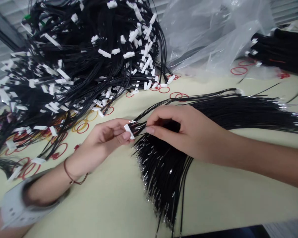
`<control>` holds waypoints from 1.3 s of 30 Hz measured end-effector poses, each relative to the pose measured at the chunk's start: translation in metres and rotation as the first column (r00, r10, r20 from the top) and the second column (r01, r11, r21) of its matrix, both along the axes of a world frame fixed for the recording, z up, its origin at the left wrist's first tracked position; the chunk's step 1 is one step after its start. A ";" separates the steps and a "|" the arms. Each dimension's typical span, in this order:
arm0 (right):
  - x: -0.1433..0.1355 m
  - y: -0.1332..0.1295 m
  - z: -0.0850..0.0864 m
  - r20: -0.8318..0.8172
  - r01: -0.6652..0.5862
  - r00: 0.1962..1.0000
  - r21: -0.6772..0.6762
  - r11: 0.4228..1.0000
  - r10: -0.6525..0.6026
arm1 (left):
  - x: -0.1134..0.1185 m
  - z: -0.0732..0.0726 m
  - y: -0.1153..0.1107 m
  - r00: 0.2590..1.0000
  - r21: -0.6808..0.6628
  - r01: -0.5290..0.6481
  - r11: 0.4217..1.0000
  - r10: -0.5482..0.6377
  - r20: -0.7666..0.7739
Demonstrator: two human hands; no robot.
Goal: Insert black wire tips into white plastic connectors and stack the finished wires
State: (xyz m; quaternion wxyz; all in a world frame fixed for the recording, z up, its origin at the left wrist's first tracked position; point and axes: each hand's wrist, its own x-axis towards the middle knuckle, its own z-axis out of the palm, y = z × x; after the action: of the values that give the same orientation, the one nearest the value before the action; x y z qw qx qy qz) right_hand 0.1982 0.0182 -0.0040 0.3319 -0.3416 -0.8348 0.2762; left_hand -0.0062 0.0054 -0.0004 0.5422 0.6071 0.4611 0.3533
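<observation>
My left hand (108, 138) pinches a small white connector housing (129, 131) between thumb and fingers. Several black wires run from the housing toward the right. Thumb and forefinger of my right hand (178, 127) close on a thin black wire (142, 125) just beside the housing; whether its tip sits inside the housing I cannot tell. Below my right hand a thick bundle of black wires (161, 165) fans out on the table, with shiny metal terminals at the ends. The bundle's other part (240, 112) stretches off to the right behind my right hand.
A large heap of black cables (101, 36) with white connectors fills the back left. Red rubber bands (62, 150) lie scattered on the pale table (109, 205). A clear plastic bag (213, 39) is at the back, with another black cable bundle (283, 51) right of it.
</observation>
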 end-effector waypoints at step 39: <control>0.001 0.001 -0.003 0.193 0.034 0.979 0.125 0.992 -0.058 | -0.001 -0.002 -0.001 0.999 0.042 0.041 0.998 -0.040 -0.031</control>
State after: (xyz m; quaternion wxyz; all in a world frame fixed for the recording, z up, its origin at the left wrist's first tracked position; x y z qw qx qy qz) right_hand 0.1988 0.0196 -0.0066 0.2742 -0.3655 -0.8707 0.1821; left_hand -0.0067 0.0040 -0.0022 0.5294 0.6328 0.4492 0.3428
